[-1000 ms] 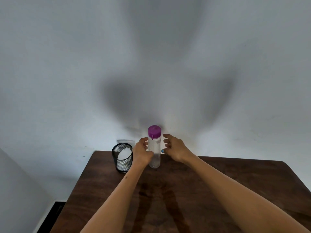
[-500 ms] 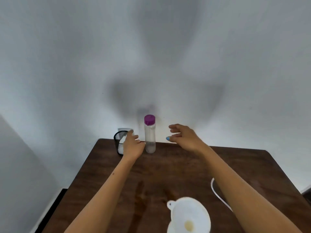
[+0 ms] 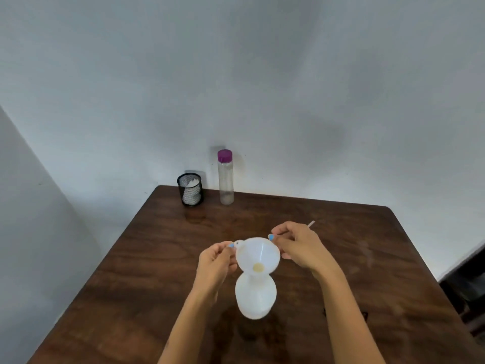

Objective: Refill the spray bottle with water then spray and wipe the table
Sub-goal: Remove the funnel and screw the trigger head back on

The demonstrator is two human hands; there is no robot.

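Note:
A white spray bottle (image 3: pixel 256 298) stands uncapped on the brown table (image 3: pixel 157 258) with a white funnel (image 3: pixel 258 254) seated in its neck. My left hand (image 3: pixel 216 264) pinches the small tab on the funnel's left rim. On the right rim my right hand (image 3: pixel 296 245) holds the funnel, thumb on top and fingers curled below. A clear water bottle (image 3: pixel 225 177) with a purple cap stands at the table's far edge, apart from both hands. A thin white tube (image 3: pixel 311 224) pokes out behind my right hand.
A black mesh cup (image 3: pixel 190 189) with white paper in it stands left of the water bottle, near the far left corner. A white wall rises right behind the table. A dark object (image 3: pixel 469 285) sits off the table's right edge.
Both hands left the water bottle at the far edge and came back to the funnel on the spray bottle. The view tilted down, bringing the funnel and spray bottle into sight.

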